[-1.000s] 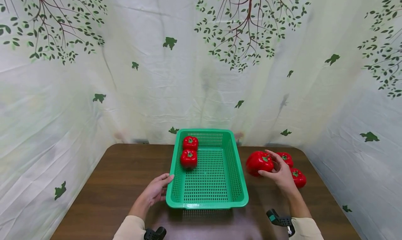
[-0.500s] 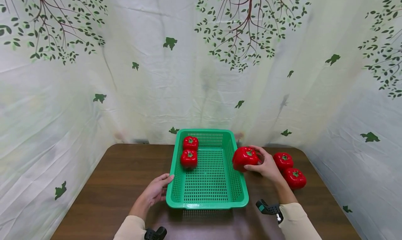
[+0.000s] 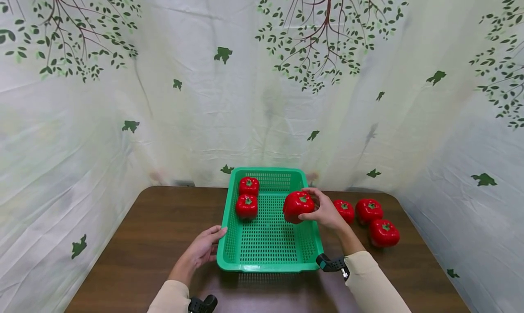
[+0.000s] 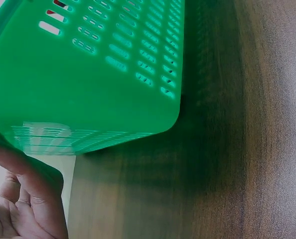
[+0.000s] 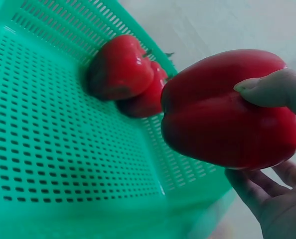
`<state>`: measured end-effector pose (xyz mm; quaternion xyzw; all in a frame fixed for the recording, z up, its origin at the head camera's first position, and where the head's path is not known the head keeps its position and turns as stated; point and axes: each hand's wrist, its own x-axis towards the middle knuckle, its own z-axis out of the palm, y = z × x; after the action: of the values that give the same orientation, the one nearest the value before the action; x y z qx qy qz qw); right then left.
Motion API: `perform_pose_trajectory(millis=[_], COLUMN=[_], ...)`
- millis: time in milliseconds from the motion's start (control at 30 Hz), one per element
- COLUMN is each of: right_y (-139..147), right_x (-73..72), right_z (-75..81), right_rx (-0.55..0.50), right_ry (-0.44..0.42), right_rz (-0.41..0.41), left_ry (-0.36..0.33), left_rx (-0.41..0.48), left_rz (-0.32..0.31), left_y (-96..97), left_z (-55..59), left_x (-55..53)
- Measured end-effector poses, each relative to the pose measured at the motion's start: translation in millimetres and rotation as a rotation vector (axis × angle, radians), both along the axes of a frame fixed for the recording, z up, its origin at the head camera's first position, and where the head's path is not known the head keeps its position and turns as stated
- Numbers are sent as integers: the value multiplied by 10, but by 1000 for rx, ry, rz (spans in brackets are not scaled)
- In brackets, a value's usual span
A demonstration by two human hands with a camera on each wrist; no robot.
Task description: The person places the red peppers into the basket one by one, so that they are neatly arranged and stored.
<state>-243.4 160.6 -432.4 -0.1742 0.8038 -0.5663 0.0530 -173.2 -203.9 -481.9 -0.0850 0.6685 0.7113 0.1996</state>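
In the head view, my right hand (image 3: 326, 210) grips a red bell pepper (image 3: 297, 207), thumb on one side and fingers on the other. The pepper hangs over the right half of a green perforated basket (image 3: 270, 268). Two more bell peppers, a rear one (image 3: 249, 185) and a nearer one (image 3: 246, 207), sit inside along the left wall. My left hand (image 3: 202, 248) holds the basket's left rim, thumb at the edge. From the right wrist, the held bell pepper (image 5: 227, 114) shows its glossy, lobed side, with my thumb across it.
Right of the basket, three red bell peppers stand on the brown wooden table (image 3: 163, 222): one by my right wrist (image 3: 344, 211), one farther right (image 3: 369, 210) and one nearer (image 3: 384, 233). A white leaf-print curtain (image 3: 196, 122) hangs behind the table.
My right hand has carried the bell pepper leftward, from beside the basket across its right rim to above its inside. My left hand has stayed at the left rim.
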Motion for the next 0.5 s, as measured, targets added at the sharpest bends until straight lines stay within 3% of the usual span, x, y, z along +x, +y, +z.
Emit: perform_pose_trajectory(millis=[233, 500], right_y=[-128, -319], right_x=[-66, -100], right_z=[1, -112], right_rx=[34, 91], right_ry=[-16, -59], right_rz=[13, 12], left_ry=[0, 2], left_rx=[1, -5], left_rz=[-13, -5], left_y=[-6, -5], left_z=[14, 18], left_x=[-3, 13])
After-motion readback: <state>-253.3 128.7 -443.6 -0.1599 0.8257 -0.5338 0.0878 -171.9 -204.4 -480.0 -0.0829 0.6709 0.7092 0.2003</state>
